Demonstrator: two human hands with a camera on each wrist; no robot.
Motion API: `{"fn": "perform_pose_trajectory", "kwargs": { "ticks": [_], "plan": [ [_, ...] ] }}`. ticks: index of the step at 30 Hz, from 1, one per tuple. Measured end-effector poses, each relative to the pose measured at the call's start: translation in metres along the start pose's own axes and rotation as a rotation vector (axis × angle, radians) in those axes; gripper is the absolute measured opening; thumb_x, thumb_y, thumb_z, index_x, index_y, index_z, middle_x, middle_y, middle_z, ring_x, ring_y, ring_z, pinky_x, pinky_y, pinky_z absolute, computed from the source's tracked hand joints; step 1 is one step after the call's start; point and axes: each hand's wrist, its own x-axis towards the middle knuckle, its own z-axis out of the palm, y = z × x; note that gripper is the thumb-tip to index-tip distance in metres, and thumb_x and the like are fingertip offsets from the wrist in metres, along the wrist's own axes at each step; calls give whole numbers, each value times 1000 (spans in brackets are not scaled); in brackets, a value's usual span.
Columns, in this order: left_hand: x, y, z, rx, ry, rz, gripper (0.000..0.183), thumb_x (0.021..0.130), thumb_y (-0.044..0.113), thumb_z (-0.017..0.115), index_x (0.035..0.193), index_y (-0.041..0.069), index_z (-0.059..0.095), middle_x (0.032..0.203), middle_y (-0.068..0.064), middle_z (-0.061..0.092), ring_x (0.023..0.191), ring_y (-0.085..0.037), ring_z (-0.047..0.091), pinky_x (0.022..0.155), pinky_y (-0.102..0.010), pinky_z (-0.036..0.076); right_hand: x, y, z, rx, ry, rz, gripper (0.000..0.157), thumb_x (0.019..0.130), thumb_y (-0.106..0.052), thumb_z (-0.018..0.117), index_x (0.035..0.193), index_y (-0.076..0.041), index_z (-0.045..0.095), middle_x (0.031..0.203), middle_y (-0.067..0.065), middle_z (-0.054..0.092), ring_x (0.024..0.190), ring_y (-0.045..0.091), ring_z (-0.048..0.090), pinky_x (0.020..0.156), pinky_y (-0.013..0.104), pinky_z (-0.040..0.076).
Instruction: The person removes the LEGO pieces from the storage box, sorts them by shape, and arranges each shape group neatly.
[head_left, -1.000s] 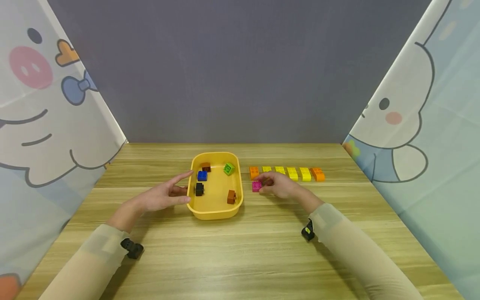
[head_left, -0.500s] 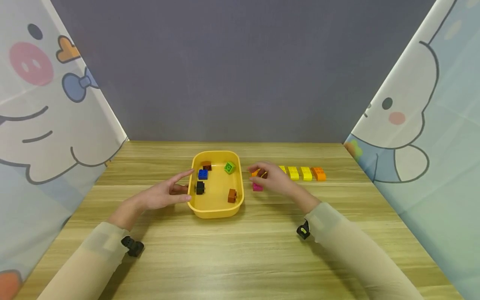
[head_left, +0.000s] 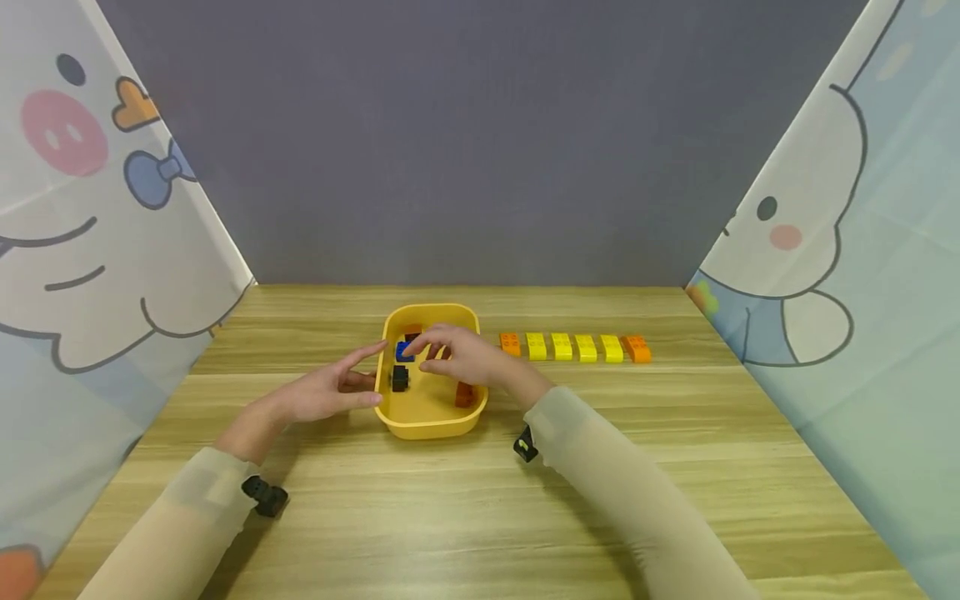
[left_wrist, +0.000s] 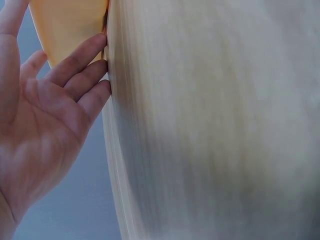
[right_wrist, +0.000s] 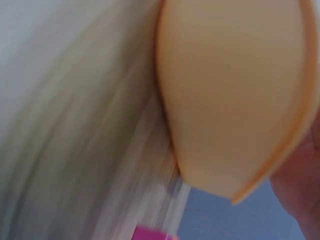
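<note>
In the head view my right hand reaches over the yellow tray, its fingertips just above the blue brick and nothing seen between finger and thumb. The green brick inside is hidden beneath this hand. A black brick lies at the tray's left, an orange-brown brick at the lower right, and part of a dark brown brick shows at the back. My left hand rests its fairly straight index finger and thumb against the tray's left rim; the left wrist view shows its palm.
Right of the tray stands a row on the wooden table: an orange brick, several yellow bricks, and another orange brick. A pink brick shows at the right wrist view's lower edge. A grey wall rises behind.
My right hand has left the pink brick beside the row and moved left over the tray, covering the green brick. My left hand has stayed at the rim.
</note>
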Motion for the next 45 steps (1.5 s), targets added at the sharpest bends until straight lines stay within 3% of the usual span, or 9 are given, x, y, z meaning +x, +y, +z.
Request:
{"fn": "perform_pose_trajectory", "kwargs": {
  "ticks": [8, 16, 22, 29, 37, 41, 45],
  "plan": [
    [0, -2, 1, -16, -14, 10, 95, 106, 44, 74, 178, 27, 13, 161, -30, 56, 149, -48, 56, 119, -68, 47, 23, 11, 14, -26, -83, -29, 30, 107, -7, 71, 136, -14, 76, 142, 8, 68, 119, 23, 74, 103, 26, 59],
    [0, -2, -2, -7, -10, 3, 95, 106, 44, 74, 178, 29, 13, 161, -29, 56, 149, -49, 56, 119, -68, 48, 26, 10, 19, -133, -154, 35, 42, 111, -6, 63, 147, -26, 72, 164, -1, 58, 133, 21, 68, 115, 37, 56],
    [-1, -2, -2, -12, -11, 5, 94, 107, 44, 73, 178, 30, 12, 161, -30, 56, 148, -49, 56, 118, -69, 48, 29, 11, 22, -176, -205, 76, 47, 110, -5, 62, 148, -30, 71, 158, -5, 61, 138, 18, 65, 119, 35, 52],
    [0, 0, -1, -24, -13, 9, 94, 107, 43, 73, 178, 29, 12, 161, -30, 55, 149, -49, 56, 119, -67, 49, 26, 11, 23, -176, -189, 95, 42, 105, -15, 77, 143, -30, 72, 137, -1, 63, 123, 15, 64, 110, 31, 54],
    [0, 1, 2, -29, -21, 23, 96, 107, 41, 73, 178, 24, 11, 161, -32, 55, 149, -50, 55, 118, -67, 49, 24, 9, 24, -236, -168, 115, 30, 104, -19, 79, 131, -27, 70, 114, 0, 60, 101, 16, 57, 91, 29, 49],
    [1, 0, 2, -32, -15, 19, 95, 107, 41, 73, 178, 24, 11, 160, -30, 56, 148, -49, 57, 118, -67, 49, 25, 9, 24, -247, -138, 131, 27, 103, -18, 80, 127, -24, 70, 114, 2, 57, 98, 17, 58, 89, 28, 49],
    [0, 0, 1, -33, -13, 15, 95, 107, 42, 72, 178, 26, 11, 160, -30, 56, 149, -49, 56, 119, -68, 48, 25, 9, 24, -197, -104, 131, 27, 102, -16, 81, 127, -19, 70, 124, 3, 64, 103, 16, 63, 95, 27, 55]
  ]
}}
